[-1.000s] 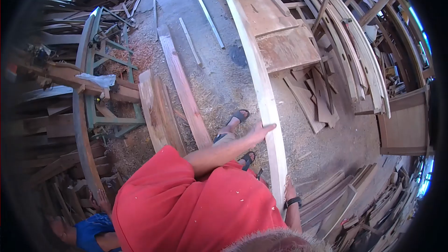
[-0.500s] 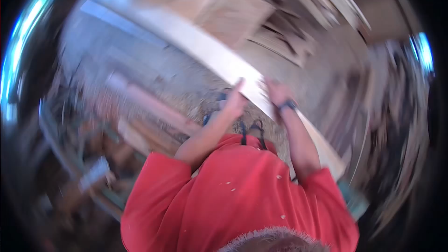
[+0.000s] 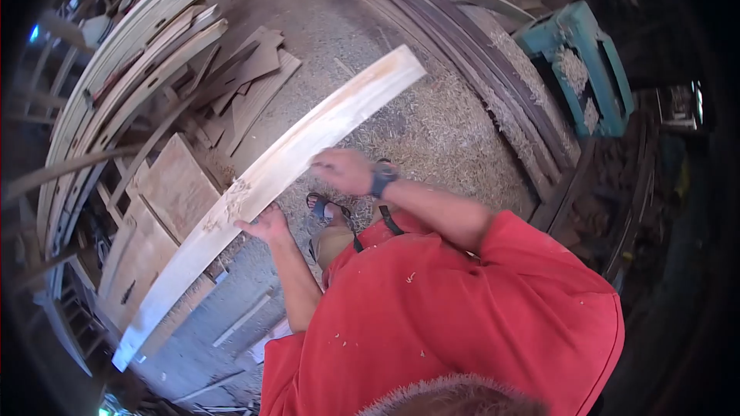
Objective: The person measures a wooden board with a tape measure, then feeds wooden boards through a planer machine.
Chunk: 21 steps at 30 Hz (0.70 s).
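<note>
You are in a woodworking workshop; long boards (image 3: 462,54) lie along the floor (image 3: 331,15) at far right, and slatted timber (image 3: 146,38) is stacked at far left. Wood shavings (image 3: 447,139) cover the ground ahead of you; plywood offcuts (image 3: 258,69) are heaped beyond your plank (image 3: 285,154), and a teal machine frame (image 3: 580,69) at right is dusted with chips (image 3: 572,69).
</note>
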Available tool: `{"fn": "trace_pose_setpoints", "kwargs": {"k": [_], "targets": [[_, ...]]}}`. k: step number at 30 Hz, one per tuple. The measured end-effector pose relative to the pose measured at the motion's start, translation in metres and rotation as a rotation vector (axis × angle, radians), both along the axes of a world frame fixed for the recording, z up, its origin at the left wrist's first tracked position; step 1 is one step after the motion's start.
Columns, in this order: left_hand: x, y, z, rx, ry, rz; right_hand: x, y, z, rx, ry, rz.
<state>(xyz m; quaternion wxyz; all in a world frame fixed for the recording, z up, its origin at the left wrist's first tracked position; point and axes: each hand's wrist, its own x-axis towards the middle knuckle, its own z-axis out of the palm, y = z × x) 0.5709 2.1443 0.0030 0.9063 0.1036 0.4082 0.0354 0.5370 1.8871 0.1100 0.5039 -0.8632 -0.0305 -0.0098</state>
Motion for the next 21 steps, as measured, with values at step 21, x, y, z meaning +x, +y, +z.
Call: {"fn": "trace_pose_setpoints", "kwargs": {"k": [21], "targets": [[0.040, -0.201, -0.024, 0.271, 0.065, -0.540, -0.333, -0.289, -0.184, 0.431, 0.909, -1.030]]}}
